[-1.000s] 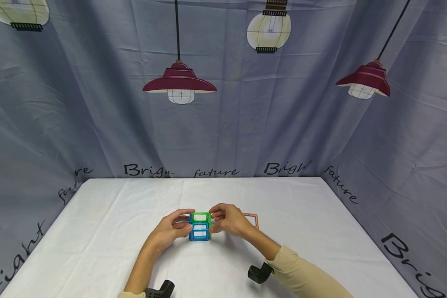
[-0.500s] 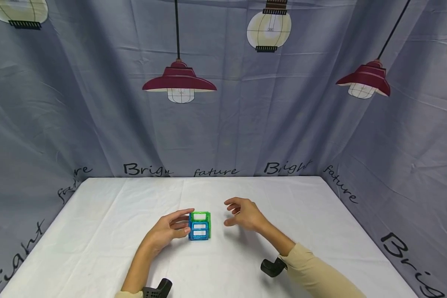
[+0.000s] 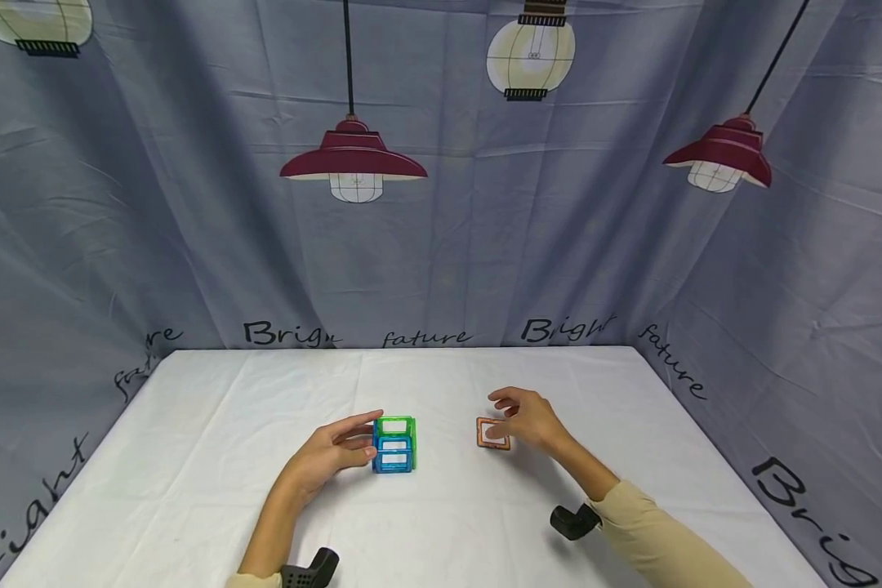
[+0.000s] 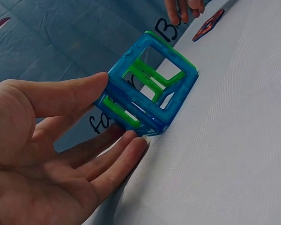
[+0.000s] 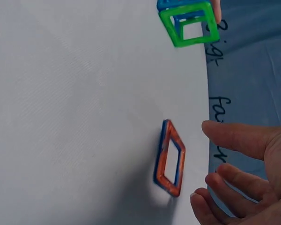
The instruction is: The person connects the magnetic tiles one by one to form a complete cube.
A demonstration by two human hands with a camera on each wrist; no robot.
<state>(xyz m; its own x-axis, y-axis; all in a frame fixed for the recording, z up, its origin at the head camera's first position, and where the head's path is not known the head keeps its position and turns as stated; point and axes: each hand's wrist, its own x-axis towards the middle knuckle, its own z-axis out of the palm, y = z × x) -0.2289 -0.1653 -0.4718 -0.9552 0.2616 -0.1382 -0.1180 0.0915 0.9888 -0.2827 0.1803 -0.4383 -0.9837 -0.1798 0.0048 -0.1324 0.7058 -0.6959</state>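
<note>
A small cube of see-through magnetic tiles, with blue and green square frames, stands on the white table. My left hand holds it at its left side, the thumb by the front edge and a finger reaching toward the back. In the left wrist view the cube shows a blue face towards me and green behind. An orange square magnetic tile lies flat to the right, blue showing along its edge in the right wrist view. My right hand hovers just over it, fingers loosely spread and apart from it.
The table has a white cloth. A grey-blue curtain printed with lamps and words hangs behind it and along both sides. Each wrist carries a black camera mount, such as the right one.
My right hand has let go of the cube's right side and moved right to the orange tile. The left hand and the cube have stayed in place.
</note>
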